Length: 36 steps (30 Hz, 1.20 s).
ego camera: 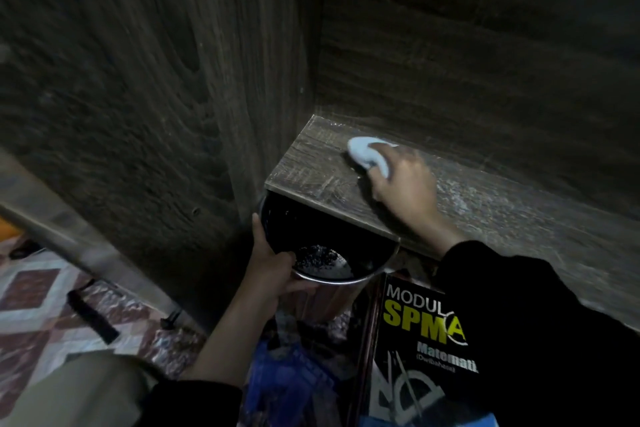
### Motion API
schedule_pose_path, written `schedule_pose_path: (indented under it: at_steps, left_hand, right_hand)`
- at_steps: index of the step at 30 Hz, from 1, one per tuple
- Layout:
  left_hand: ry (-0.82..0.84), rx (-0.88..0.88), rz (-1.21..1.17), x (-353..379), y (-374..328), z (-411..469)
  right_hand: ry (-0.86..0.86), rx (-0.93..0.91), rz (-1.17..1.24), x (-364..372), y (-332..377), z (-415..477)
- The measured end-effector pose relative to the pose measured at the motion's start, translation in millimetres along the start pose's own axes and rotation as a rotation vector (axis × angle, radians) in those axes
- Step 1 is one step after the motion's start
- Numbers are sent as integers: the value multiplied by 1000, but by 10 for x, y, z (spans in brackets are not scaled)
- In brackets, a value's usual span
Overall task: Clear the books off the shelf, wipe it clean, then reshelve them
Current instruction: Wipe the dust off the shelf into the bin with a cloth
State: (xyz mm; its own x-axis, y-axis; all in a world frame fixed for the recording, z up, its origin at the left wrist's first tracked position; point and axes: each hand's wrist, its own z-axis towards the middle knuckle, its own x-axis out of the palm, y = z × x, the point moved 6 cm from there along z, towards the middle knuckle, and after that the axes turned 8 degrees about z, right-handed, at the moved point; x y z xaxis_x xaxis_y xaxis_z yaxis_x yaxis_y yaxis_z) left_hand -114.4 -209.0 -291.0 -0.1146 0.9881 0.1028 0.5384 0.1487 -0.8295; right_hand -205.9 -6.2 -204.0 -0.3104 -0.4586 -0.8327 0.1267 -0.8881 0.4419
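Black maths book (408,340) already off; mid-wipe on dusty dark wooden shelf (311,170), right hand (405,187) fingers curled round pale blue cloth (363,151), left hand (273,270) gripping round metal pail (346,279) by its rim. Reshelving to come.

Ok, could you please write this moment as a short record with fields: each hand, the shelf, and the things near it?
right grip: holds pale crumpled cloth, pressing it on the shelf
shelf: dark wood-grain shelf board, pale streaks on its surface
left grip: holds round shiny metal bin by the rim, under the shelf's front edge
bin contents: dark crumbs
below shelf: black MODUL SPM book
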Motion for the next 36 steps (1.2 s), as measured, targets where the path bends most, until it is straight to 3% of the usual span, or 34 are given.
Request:
schedule_pose_path:
  at_steps: [3, 10, 16, 18, 21, 30, 33, 36]
  left_hand:
    - [-1, -4, 4, 10, -5, 13]
    - [26, 18, -3, 60, -49, -19]
    - [5, 28, 9, 87, -11, 44]
    - [18, 10, -14, 87, 3, 44]
    - [15, 2, -27, 81, -9, 28]
    - [33, -25, -6, 77, 20, 35]
    - [48, -22, -10, 95, 21, 39]
    - [31, -15, -8, 81, 43, 64]
  right_hand:
    - [96, 277, -252, 21, -254, 177]
    - [255, 416, -402, 455, 114, 787]
    - [341, 195, -218, 669, 502, 1025]
    - [260, 238, -154, 608, 439, 1025]
    - [172, 251, -266, 662, 453, 985]
    - [432, 91, -136, 679, 572, 1228]
    - [336, 130, -69, 548, 450, 1289]
    - [317, 104, -186, 748, 486, 1212]
